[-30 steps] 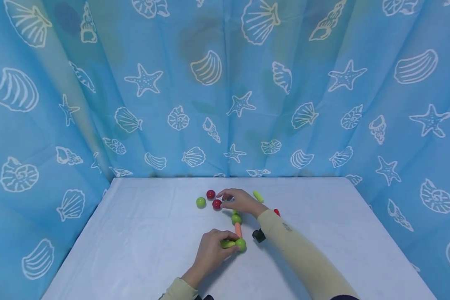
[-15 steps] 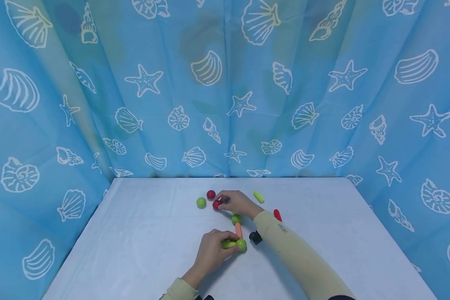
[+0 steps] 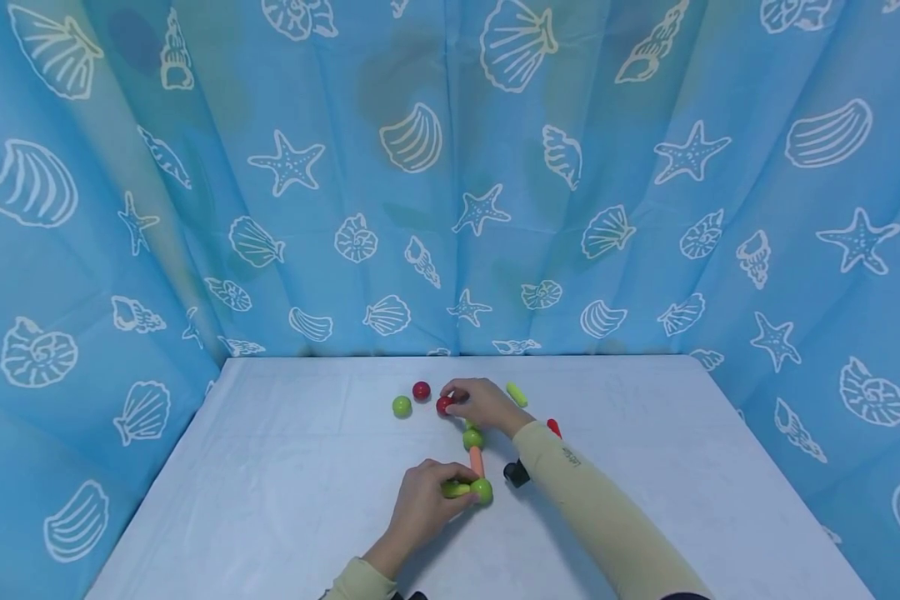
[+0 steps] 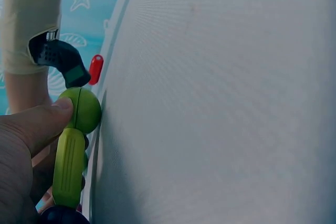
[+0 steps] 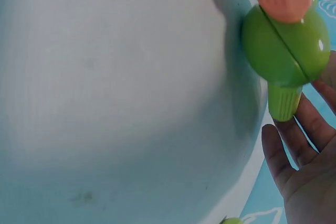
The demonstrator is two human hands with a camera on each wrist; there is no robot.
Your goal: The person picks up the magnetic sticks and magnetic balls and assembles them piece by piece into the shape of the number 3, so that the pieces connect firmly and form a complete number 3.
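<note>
My left hand grips a green ball joined to a yellow-green rod, thumb on the ball. In the left wrist view a dark ball sits at the rod's other end. An orange rod runs from the held ball to a second green ball, from which a short green rod sticks out. Beyond that ball, my right hand pinches a red ball between thumb and fingers. The right wrist view does not show this red ball.
Another red ball and a loose green ball lie left of my right hand on the white table. A yellow-green rod and a red rod lie to its right. A blue shell-print curtain surrounds the table.
My right hand has taken hold of the nearer red ball and drawn it slightly right, away from the other loose balls. The left hand stays in place.
</note>
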